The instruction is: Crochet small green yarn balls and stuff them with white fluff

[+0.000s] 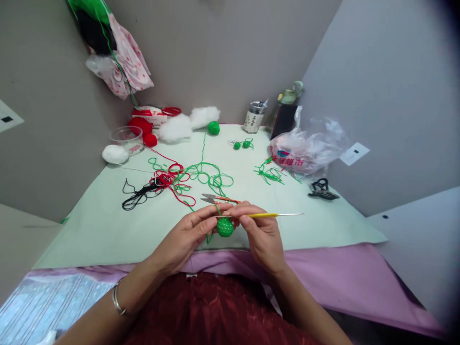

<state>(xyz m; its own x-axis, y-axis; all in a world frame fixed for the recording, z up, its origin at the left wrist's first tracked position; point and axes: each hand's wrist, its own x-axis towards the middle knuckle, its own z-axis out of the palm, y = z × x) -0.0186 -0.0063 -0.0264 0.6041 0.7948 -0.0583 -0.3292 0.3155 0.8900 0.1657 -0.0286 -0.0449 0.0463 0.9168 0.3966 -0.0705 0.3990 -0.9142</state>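
Near the table's front edge, my left hand (190, 232) pinches a small round green crochet piece (225, 228). A strand of green yarn (210, 170) runs from around my left fingers to loose loops on the table. My right hand (261, 237) is closed on the yellow handle of a crochet hook (264, 215), whose thin metal tip lies at the top of the green piece. The hook's other metal end points right. Just beyond my fingers lie thread snips (215, 198) with orange handles, partly hidden by my hands.
Tangled red yarn (168, 178) and black yarn (142, 195) lie left. Behind are white stuffing (176, 128), a green ball (213, 127) and a clear tub (131, 141). A pen holder (253, 119), plastic bag (298, 153), green scraps (269, 173) and black hair claw (323, 190) stand right.
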